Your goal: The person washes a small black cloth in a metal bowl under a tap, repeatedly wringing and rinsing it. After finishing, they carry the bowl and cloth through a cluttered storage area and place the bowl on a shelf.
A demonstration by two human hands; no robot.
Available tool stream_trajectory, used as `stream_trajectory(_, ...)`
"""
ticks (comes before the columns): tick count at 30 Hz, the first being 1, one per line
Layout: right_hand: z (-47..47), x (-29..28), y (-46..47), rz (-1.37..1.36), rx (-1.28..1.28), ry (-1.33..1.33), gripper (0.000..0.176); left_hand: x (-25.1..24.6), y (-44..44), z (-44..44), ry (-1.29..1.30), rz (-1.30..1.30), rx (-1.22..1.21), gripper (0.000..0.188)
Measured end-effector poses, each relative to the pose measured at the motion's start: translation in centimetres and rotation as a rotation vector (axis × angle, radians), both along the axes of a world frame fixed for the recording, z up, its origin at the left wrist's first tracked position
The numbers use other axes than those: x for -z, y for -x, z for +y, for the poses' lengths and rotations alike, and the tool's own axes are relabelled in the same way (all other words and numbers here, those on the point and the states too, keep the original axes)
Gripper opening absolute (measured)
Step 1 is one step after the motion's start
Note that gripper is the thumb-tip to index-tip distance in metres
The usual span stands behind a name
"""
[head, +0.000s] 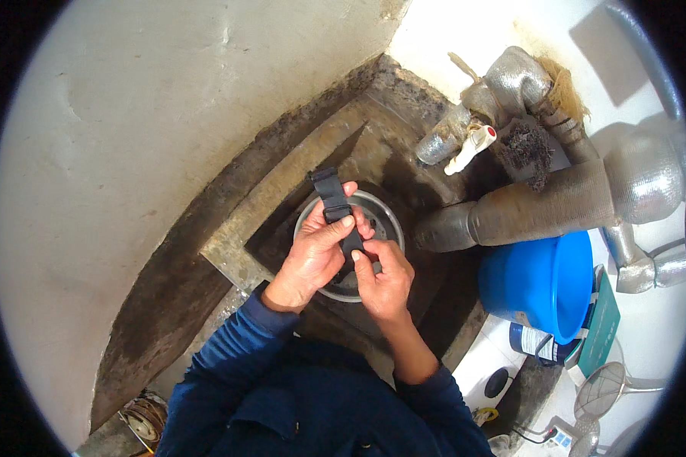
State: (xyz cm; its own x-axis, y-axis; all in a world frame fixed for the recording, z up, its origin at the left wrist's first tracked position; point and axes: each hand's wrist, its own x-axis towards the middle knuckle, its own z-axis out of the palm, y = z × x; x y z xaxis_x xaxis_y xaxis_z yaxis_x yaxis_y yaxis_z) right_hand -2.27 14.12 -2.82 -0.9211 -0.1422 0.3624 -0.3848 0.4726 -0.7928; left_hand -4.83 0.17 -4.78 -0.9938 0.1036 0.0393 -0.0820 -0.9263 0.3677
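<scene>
A black webbing strap with a buckle is held between both hands above a round metal basin. My left hand grips it near the buckle, thumb on top, and its upper end sticks out beyond the fingers. My right hand pinches the lower part of the strap between thumb and fingers. The basin rests inside a stained concrete sink; its contents are mostly hidden by the hands.
A white tap lever and foil-wrapped pipes stand right of the sink. Beyond are a blue bucket, a wire skimmer and a power socket. A grey wall rises on the left.
</scene>
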Motion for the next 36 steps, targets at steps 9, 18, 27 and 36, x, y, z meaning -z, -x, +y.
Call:
stream_trajectory(9, -0.9, 0.3, -1.2, -0.474, -0.029, 0.243, 0.012, -0.5, 0.3, 0.2, 0.103, -0.188, -0.035, 0.032)
stream_trajectory(18, -1.1, -0.8, -2.6, -0.506, -0.15, 0.151, 0.017, -1.0, 0.5, -0.8, 0.214, -0.281, -0.099, 0.025)
stream_trajectory(27, -0.9, -1.1, -3.7, -0.463, -0.203, 0.129, 0.016, -1.6, 1.3, -1.7, 0.256, -0.304, -0.116, 0.024)
stream_trajectory(36, -0.7, -1.6, -4.3, -0.388, -0.244, 0.075, 0.015, -1.4, 1.7, -2.3, 0.228, -0.3, -0.129, 0.03)
